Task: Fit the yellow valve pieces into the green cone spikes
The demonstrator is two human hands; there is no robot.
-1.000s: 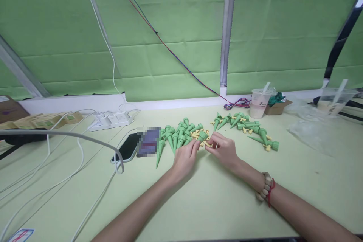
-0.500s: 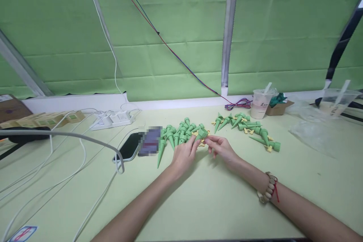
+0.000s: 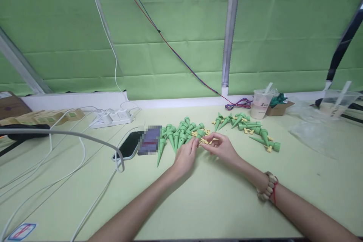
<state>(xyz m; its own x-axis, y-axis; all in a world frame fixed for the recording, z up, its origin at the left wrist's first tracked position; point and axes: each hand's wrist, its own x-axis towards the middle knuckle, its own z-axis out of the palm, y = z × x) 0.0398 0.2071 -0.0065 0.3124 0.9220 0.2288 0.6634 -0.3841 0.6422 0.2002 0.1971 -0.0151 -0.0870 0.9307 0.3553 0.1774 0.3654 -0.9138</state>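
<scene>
My left hand [image 3: 185,158] is closed around a green plastic watering spike [image 3: 200,133], its wide capped end pointing up and away from me. The pointed end is hidden by the hand. Close on its right, my right hand [image 3: 224,150] has thumb and fingertips pinched together beside the spike. Pale yellow shows at those fingertips; whether it is gripped or lies behind them I cannot tell. Small yellow valve pieces [image 3: 208,141] lie scattered just behind both hands. A pile of green spikes [image 3: 181,133] without visible yellow parts rests to the left of them.
Green spikes with yellow pieces [image 3: 265,137] lie to the right. Two phones, one dark-screened [image 3: 129,145], sit left of the pile. White cables [image 3: 83,162] run across the left side from a power strip [image 3: 113,118]. A drink cup [image 3: 260,105] and clear plastic bag [image 3: 312,138] stand right.
My right hand has shifted slightly, its fingertips now lower beside the spike and the wrist turned a little. The spike in my left hand looks more upright.
</scene>
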